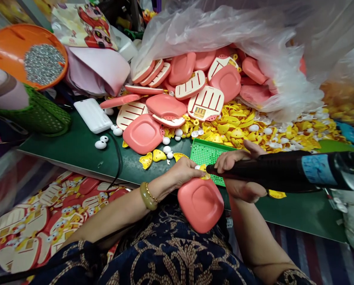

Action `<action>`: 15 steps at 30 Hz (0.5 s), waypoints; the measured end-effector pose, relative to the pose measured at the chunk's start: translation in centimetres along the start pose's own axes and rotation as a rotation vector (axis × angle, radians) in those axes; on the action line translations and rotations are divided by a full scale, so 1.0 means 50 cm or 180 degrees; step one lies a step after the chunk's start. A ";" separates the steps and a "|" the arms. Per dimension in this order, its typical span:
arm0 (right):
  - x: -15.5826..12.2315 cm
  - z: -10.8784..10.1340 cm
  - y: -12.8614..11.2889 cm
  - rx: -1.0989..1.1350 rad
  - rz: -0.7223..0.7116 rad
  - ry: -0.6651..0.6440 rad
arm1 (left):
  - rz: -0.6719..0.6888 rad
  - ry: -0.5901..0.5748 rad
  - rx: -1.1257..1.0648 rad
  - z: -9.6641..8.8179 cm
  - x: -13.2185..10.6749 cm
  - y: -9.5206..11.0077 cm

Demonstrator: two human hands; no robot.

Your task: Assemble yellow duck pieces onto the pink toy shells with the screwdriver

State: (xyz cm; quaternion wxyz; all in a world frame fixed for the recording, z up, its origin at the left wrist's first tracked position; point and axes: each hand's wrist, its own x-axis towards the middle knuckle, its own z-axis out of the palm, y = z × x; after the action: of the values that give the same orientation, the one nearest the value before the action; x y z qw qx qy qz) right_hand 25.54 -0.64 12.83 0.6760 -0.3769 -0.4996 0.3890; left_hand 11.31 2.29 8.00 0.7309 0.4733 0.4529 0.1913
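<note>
My left hand (pixel 183 172) is closed on the top of a coral-pink rounded plastic panel (pixel 199 208), pinching a small yellow plastic piece (pixel 206 173) against it. In my right hand (pixel 235 160) lies a black electric screwdriver (pixel 269 170), held level with its tip touching or very near the yellow piece; the exact contact is hidden. Behind both hands sits a green perforated basket (pixel 206 152). Loose yellow shells (pixel 159 155) and white eye-like balls (pixel 100 143) lie on the green table to the left.
Coral and cream panels (pixel 168 105) are heaped at the back beneath a clear plastic bag (pixel 224 31). Yellow shells (pixel 239 128) spread toward the right. An orange bowl of screws (pixel 44 63) and a white box (pixel 92 114) stand left. Assembled panels (pixel 40 217) fill a spot below the table edge.
</note>
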 end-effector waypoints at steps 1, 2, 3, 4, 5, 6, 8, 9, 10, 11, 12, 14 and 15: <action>0.001 0.000 0.003 0.0122 -0.0158 0.0017 | -0.0004 0.0004 -0.0010 0.001 0.000 0.000; 0.002 0.001 0.005 0.0242 -0.0278 0.0033 | -0.0008 0.0018 -0.0011 0.001 0.000 0.000; 0.003 0.003 0.006 0.0324 -0.0361 0.0045 | -0.0010 0.0035 0.0000 0.002 0.000 0.000; 0.004 0.006 0.006 0.0351 -0.0373 0.0034 | -0.0009 0.0051 0.0018 0.003 0.000 0.000; 0.005 0.009 0.005 0.0350 -0.0383 0.0062 | -0.0009 0.0061 0.0034 0.003 0.000 -0.001; 0.006 0.013 0.004 0.0324 -0.0396 0.0119 | -0.0012 0.0060 0.0039 0.004 0.000 -0.001; 0.006 0.021 0.002 0.0248 -0.0385 0.0259 | -0.0009 0.0071 0.0027 0.005 0.000 -0.001; 0.005 0.025 0.001 0.0223 -0.0360 0.0310 | -0.0010 0.0090 0.0012 0.006 -0.001 0.000; 0.004 0.028 0.000 0.0219 -0.0332 0.0342 | -0.0021 0.0115 -0.0010 0.006 -0.001 0.001; 0.003 0.031 0.000 0.0243 -0.0312 0.0352 | -0.0036 0.0136 -0.0032 0.007 -0.002 0.002; 0.001 0.032 -0.001 0.0282 -0.0295 0.0333 | -0.0058 0.0154 -0.0061 0.007 -0.003 0.003; -0.001 0.033 -0.005 0.0357 -0.0300 0.0242 | -0.0125 0.0169 -0.0162 0.010 -0.005 0.007; -0.001 0.032 -0.010 0.0361 -0.0307 0.0187 | -0.0168 0.0161 -0.0231 0.011 -0.006 0.009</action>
State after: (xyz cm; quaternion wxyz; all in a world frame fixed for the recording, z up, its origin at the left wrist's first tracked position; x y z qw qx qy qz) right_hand 24.07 -0.70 13.61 0.7287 -0.3246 -0.4743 0.3724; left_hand 11.70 2.02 8.63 0.7408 0.4294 0.4763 0.2001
